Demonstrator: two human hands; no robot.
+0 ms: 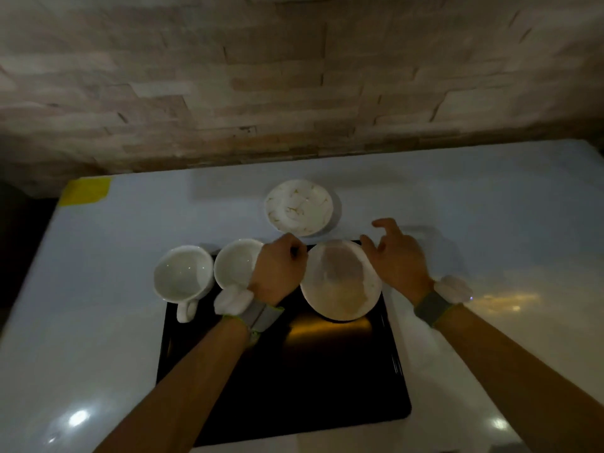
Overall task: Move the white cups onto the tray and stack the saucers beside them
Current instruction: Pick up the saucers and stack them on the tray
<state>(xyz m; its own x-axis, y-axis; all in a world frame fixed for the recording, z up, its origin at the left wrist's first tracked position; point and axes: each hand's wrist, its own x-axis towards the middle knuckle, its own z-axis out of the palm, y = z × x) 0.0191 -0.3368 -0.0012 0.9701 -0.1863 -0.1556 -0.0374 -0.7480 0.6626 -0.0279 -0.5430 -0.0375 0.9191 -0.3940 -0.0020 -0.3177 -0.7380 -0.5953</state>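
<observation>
A person looked down at a white counter [98, 256] in dim light, with a stone-patterned wall behind it. A black tray [294, 387] lay on the counter in front of them. Two white cups sat side by side at the tray's far left corner: the left cup [183, 276], its handle pointing toward the person, seemed to overhang the tray's edge, and the right cup [237, 263] touched it.

The left hand [281, 269] was curled over the right cup's rim, its fingers bent inward; whether it gripped the cup or a saucer's edge could not be told. The right hand [395, 256] hovered with fingers spread and loose, holding nothing, just beside the near saucer [341, 281]. That saucer rested on the tray's far right corner. A second saucer [299, 206], marbled with gold veins, lay on the bare counter just beyond the tray.

The cups appeared to be placed already, and the work seemed to have reached the saucers. The next move would likely call for reaching past the tray, lifting the far saucer by its rim, and setting it squarely on the near one, beside the cups.
</observation>
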